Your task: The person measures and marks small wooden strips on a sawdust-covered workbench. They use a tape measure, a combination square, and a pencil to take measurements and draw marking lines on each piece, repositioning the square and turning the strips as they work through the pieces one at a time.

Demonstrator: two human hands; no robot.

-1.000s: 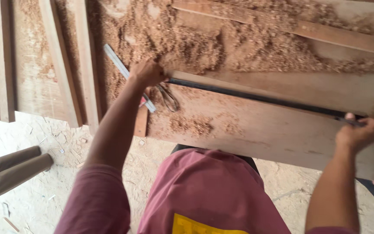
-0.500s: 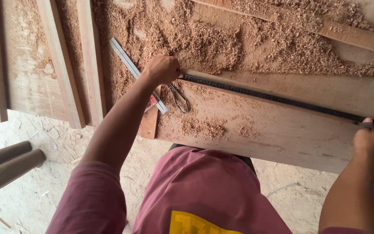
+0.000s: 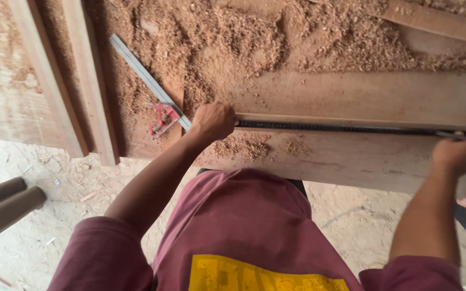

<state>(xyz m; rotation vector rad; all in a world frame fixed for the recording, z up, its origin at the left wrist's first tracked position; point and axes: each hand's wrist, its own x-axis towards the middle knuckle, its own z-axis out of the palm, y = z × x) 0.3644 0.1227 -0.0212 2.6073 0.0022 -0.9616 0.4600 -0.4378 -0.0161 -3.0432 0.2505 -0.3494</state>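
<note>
Holding a long dark metal rod [image 3: 341, 129] flat across the wooden plank [image 3: 362, 156], w/ our left hand [image 3: 211, 121] clamped on its left end and right hand [image 3: 459, 152] gripping the right end. Sawdust [image 3: 254, 43] lies above; a combination square [image 3: 155, 102] sits just left of our left hand.

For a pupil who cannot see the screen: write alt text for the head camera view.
Seen from above, a person's left hand and right hand hold the two ends of a long dark bar flat on a wooden plank. Sawdust covers the bench, and a metal square with a red stock lies left.
</note>
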